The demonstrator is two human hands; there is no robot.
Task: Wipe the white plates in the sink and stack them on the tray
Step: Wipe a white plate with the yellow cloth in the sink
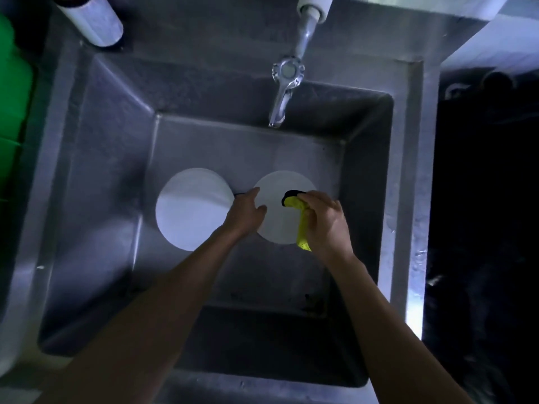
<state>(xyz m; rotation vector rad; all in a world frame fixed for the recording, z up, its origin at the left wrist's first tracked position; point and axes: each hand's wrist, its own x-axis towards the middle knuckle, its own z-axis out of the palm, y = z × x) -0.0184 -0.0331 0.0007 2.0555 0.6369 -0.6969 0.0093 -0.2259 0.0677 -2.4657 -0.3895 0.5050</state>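
Note:
Two white plates lie on the bottom of the steel sink (116,141). The left plate (189,208) lies alone. My left hand (246,212) grips the left edge of the right plate (278,199), thumb on its face. My right hand (325,221) holds a yellow-and-black sponge cloth (300,217) against the right side of that plate. No tray is in view.
A chrome tap (284,88) hangs over the back of the sink. A white cylinder (93,18) stands at the back left corner, next to something green (14,112) at the left edge. The area right of the sink is dark.

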